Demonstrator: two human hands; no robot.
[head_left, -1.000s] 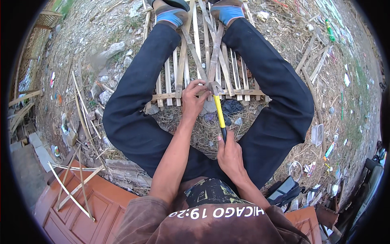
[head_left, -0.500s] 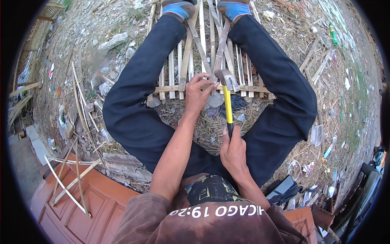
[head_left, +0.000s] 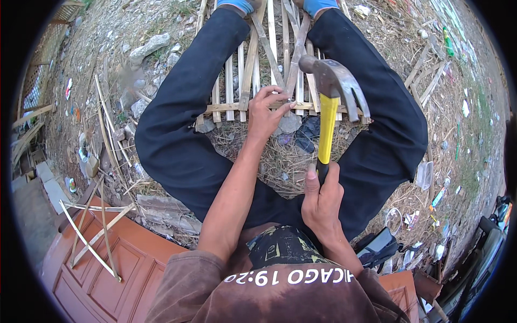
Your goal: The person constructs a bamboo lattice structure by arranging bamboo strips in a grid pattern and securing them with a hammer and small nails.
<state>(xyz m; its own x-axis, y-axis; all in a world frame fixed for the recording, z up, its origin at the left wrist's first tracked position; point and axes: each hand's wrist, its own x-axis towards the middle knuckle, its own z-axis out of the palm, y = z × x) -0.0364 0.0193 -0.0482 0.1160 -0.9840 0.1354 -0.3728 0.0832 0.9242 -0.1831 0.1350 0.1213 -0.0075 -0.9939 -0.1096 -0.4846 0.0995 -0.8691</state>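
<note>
My right hand [head_left: 323, 200] grips the black lower end of a claw hammer [head_left: 327, 126] with a yellow handle. The hammer's metal head is raised above the woodwork, right of my left hand. My left hand [head_left: 264, 114] has thumb and forefinger pinched at a wooden crosspiece [head_left: 307, 106]; what sits between the fingertips is too small to make out. Several thin wooden slats [head_left: 229, 86] run away from me across that crosspiece, side by side. Two slanting strips [head_left: 297, 56] meet near my left fingertips.
My legs [head_left: 177, 129] in dark trousers spread around the slats, with blue footwear [head_left: 321, 5] at the far end. A brown panelled door [head_left: 116, 258] lies at the lower left with loose strips [head_left: 97, 237] on it. Stones [head_left: 149, 47] and litter dot the dry ground.
The hammer has come up from beside my left fingers, toward me and to the right. My right hand has shifted slightly right with it. My left hand stays at the crosspiece, still pinching.
</note>
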